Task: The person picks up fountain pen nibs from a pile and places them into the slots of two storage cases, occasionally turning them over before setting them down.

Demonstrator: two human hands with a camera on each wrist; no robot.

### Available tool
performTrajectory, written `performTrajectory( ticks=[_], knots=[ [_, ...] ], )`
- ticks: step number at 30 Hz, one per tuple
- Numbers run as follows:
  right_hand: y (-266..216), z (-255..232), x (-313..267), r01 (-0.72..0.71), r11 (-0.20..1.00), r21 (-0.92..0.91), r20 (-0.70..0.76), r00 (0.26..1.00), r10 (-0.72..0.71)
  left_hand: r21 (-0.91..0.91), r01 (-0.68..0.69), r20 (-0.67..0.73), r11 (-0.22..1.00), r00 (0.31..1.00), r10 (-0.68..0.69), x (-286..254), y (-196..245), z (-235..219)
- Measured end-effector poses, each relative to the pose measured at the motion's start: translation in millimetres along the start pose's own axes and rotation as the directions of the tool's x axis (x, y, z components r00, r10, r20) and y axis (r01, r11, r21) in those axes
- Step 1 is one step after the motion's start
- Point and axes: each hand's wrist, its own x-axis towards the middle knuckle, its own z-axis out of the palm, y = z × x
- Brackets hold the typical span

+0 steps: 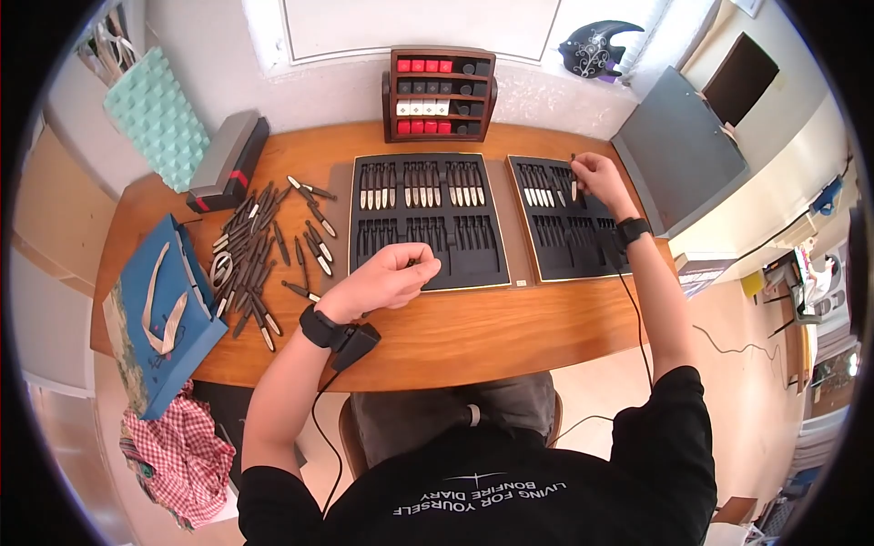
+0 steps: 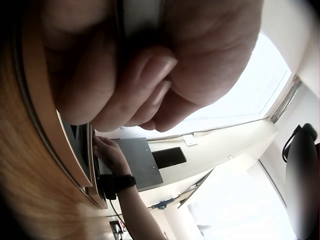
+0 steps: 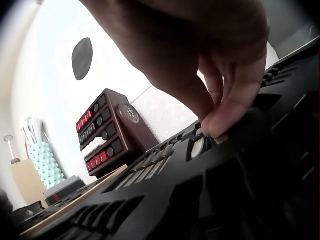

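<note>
My right hand (image 1: 598, 176) is over the upper right part of the right-hand black slotted tray (image 1: 575, 267). Thumb and fingertips pinch a slim dark piece with a silver-white end (image 1: 574, 190), right at the tray's slots in the right wrist view. Near the left tray's (image 1: 473, 282) front edge, my left hand (image 1: 387, 276) is curled round a similar slim piece (image 2: 141, 17), mostly hidden by the fingers. Rows of such pieces (image 1: 422, 187) fill the left tray's upper compartments. Several more (image 1: 539, 194) lie in the right tray's upper left compartment.
A loose pile of these slim pieces (image 1: 248, 227) covers the table's left side, beside a blue paper bag (image 1: 173, 314). Behind the trays stands a wooden rack (image 1: 441, 96) with red, black and white blocks. A grey panel (image 1: 678, 150) leans at the right edge.
</note>
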Motion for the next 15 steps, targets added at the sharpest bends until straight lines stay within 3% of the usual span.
performTrajectory(
  ticks=[5,7,15],
  knots=[
    [6,9,11,-0.085,0.995,-0.054,0.026,0.996,0.087,-0.007,-0.009,0.007,1.000,1.000,0.009,0,0,-1],
    [11,13,15,-0.159,0.987,0.021,0.088,0.984,0.157,-0.006,-0.007,0.004,1.000,1.000,0.007,-1,1,0],
    [35,19,22,-0.089,0.983,-0.158,0.003,0.996,0.091,0.019,-0.015,0.006,1.000,1.000,0.015,0,3,1]
  ],
)
